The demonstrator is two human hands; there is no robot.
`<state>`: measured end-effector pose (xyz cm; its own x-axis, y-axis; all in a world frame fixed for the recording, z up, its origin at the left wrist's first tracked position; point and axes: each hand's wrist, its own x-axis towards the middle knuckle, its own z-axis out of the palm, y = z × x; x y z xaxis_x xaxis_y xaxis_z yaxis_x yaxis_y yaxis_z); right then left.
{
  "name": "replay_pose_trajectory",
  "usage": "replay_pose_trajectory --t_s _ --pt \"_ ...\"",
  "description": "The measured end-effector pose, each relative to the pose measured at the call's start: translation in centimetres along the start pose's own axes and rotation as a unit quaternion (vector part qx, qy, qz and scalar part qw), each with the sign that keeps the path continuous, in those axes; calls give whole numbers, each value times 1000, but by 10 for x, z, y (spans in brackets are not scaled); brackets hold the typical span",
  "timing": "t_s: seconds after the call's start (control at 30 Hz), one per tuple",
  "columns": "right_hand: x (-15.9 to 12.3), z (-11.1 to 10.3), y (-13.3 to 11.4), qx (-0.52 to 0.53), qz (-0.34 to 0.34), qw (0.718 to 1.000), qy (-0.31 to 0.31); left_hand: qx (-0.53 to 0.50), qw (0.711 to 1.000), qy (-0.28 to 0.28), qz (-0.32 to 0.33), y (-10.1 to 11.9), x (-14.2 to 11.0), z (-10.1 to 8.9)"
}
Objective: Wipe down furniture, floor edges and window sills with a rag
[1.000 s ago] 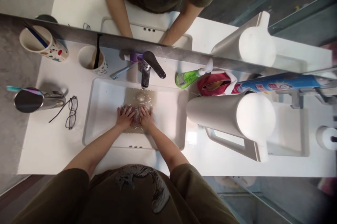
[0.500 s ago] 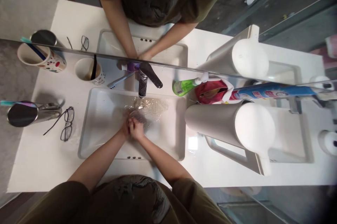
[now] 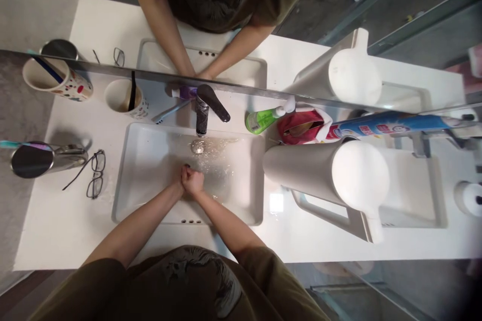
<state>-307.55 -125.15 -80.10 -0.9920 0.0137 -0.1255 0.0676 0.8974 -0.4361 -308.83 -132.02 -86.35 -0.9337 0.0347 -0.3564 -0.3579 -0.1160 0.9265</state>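
My right hand (image 3: 193, 181) is closed over my left hand (image 3: 184, 179), and the two are clasped together low over the white sink basin (image 3: 143, 170). Most of the left hand's fingers are hidden, though a few curled fingertips show at the top. Whether anything lies between the palms cannot be seen. Beyond the hands stands a dark faucet (image 3: 202, 117), its lever angled to the right. Rippling water (image 3: 216, 152) lies in the basin around the metal drain (image 3: 198, 147), just in front of my hands.
Left of the basin are folded glasses (image 3: 97, 174), a metal mug (image 3: 56, 157) and two paper cups (image 3: 124, 100). On the right stand a green bottle (image 3: 259, 121), a red pouch (image 3: 301, 127) and a large white pitcher (image 3: 301, 164). A mirror (image 3: 286, 60) runs along the back.
My clasped hands have drawn back toward me, away from the faucet and drain. The splash under the spout is gone, and the drain is now uncovered. The view has shifted slightly.
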Motion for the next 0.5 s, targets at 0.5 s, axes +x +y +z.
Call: replay_pose_trajectory --t_s 0.5 --pt "47 6 71 -141 -95 984 47 582 793 27 176 13 -14 -36"
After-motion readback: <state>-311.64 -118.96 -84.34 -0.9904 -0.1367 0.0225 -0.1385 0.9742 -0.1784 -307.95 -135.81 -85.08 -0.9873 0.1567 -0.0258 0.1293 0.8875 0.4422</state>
